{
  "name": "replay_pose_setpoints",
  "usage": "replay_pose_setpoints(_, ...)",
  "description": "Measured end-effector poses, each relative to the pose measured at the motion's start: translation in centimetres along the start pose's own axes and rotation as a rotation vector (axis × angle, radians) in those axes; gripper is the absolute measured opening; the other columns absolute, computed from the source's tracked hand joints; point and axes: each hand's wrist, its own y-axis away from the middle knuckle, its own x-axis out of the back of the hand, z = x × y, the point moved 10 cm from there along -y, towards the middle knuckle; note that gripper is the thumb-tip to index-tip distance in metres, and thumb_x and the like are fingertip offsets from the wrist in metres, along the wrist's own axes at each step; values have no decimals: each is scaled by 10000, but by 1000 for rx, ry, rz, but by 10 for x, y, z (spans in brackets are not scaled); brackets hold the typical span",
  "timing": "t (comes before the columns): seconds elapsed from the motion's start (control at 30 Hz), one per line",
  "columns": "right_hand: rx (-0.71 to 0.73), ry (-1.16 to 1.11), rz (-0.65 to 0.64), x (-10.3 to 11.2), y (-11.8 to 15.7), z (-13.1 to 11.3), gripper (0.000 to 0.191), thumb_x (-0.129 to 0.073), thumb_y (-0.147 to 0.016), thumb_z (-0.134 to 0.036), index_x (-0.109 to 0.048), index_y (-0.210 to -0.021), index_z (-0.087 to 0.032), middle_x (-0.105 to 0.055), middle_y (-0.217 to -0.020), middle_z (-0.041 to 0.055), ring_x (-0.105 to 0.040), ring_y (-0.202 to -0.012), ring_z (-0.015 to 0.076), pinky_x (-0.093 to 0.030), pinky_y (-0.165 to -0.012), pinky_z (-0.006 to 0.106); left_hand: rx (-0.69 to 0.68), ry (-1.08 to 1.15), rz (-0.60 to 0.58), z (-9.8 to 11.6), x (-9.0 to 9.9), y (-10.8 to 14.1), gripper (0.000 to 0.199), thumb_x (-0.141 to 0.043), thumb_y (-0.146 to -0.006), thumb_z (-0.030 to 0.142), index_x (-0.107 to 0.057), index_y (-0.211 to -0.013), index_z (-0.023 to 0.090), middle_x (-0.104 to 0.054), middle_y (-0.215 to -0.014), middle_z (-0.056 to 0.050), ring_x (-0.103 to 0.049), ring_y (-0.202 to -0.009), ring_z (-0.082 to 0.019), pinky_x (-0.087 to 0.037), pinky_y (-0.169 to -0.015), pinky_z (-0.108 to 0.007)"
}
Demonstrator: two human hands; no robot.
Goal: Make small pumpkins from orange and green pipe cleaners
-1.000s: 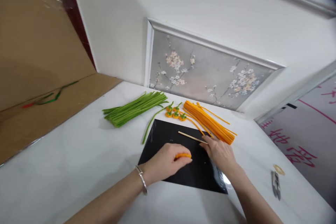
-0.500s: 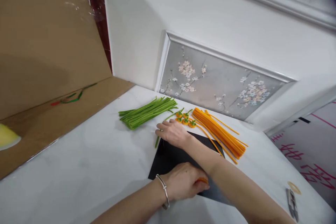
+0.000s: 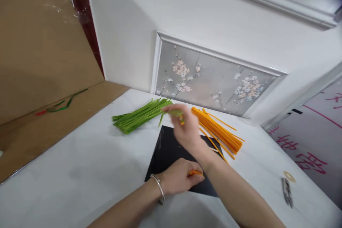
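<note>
My left hand [image 3: 179, 176], with a silver bangle at the wrist, is closed on a small orange pipe cleaner piece [image 3: 196, 172] above a black mat [image 3: 164, 151]. My right hand [image 3: 188, 128], blurred by motion, is raised past the mat's far edge and pinches a green pipe cleaner [image 3: 175, 113], one end of which hangs down to the left. Behind that hand, small orange pieces with green tops [image 3: 182, 120] are mostly hidden. To its left lies a bundle of green pipe cleaners [image 3: 140, 117]; to its right, a bundle of orange pipe cleaners [image 3: 221, 130].
Grey thread snips [image 3: 287, 192] and a pale yellow ring [image 3: 289, 176] lie on the white tabletop [image 3: 80, 171] at the right. Cardboard [image 3: 48, 50] stands along the left side. A white wall with a framed floral panel [image 3: 205, 74] rises behind the table.
My right hand has lifted off the table beside the mat, now with the green pipe cleaner in its fingers. My left hand keeps its hold on the orange piece. The view has shifted slightly.
</note>
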Motion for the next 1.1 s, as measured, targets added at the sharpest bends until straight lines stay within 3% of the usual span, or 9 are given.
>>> replay_pose_setpoints(0.07,-108,-145,353,76,2,3,139,-381,-978,-157,-476,-1046,-232,-631,-933,27,-635,-872,137,-507,-817,315,57,65,22,-8,4,-2,216,-587,-827,323,-714,-859,152,-619,-665,6,-501,-590,-117,-380,-548,-218)
replay_pose_setpoints(0.13,-129,-195,536,137,11,3,155,-414,-968,-171,-442,-1090,-261,-588,-881,-10,-626,-736,114,-523,-740,306,105,140,49,-15,10,-6,238,-593,-825,335,-696,-906,136,-596,-691,7,-467,-584,-97,-359,-529,-205)
replay_pose_setpoints(0.23,-191,-43,484,184,27,8,125,-476,-949,-215,-514,-1061,-255,-589,-836,-12,-560,-609,104,-480,-581,252,182,249,83,-23,21,-14,338,-565,-846,396,-644,-1032,125,-521,-674,29,-359,-504,-72,-278,-449,-194)
replay_pose_setpoints(0.33,-264,281,196,171,53,24,107,-544,-908,-245,-639,-955,-235,-658,-805,7,-613,-673,139,-497,-645,269,203,316,138,-23,38,-20,392,-654,-790,411,-636,-1065,133,-445,-656,57,-320,-520,-65,-261,-468,-186)
replay_pose_setpoints(0.47,-344,286,-70,117,100,56,202,-494,-936,-271,-694,-939,-242,-717,-870,27,-673,-797,165,-515,-725,264,186,378,158,-13,52,-27,434,-685,-770,447,-616,-1063,134,-453,-686,53,-276,-513,-53,-200,-460,-192)
replay_pose_setpoints(0.63,-356,343,-58,95,133,67,217,-459,-967,-247,-672,-970,-209,-700,-820,31,-636,-708,154,-469,-685,264,170,428,145,-3,56,-25,412,-562,-873,478,-528,-1142,167,-526,-761,23,-242,-472,-40,-155,-440,-205)
replay_pose_setpoints(0.83,-248,462,-86,98,135,57,205,-447,-974,-189,-652,-985,-188,-680,-785,39,-597,-697,149,-413,-673,269,171,453,89,0,52,-20,347,-497,-927,459,-473,-1156,199,-513,-678,43,-282,-488,-53,-175,-453,-196)
replay_pose_setpoints(0.97,-188,480,-134,94,136,54,197,-457,-967,-161,-651,-957,-193,-692,-805,36,-573,-684,141,-384,-665,270,234,679,56,-10,44,-19,427,-342,-957,528,-532,-1081,167,-518,-715,2,-287,-481,-54,-192,-454,-203)
replay_pose_setpoints(1.1,-197,477,-156,94,140,56,192,-457,-970,-172,-647,-958,-193,-701,-831,41,-568,-693,146,-363,-646,280,286,769,39,-17,40,-17,282,-464,-942,428,-543,-1039,175,-535,-779,-18,-324,-493,-49,-187,-442,-195)
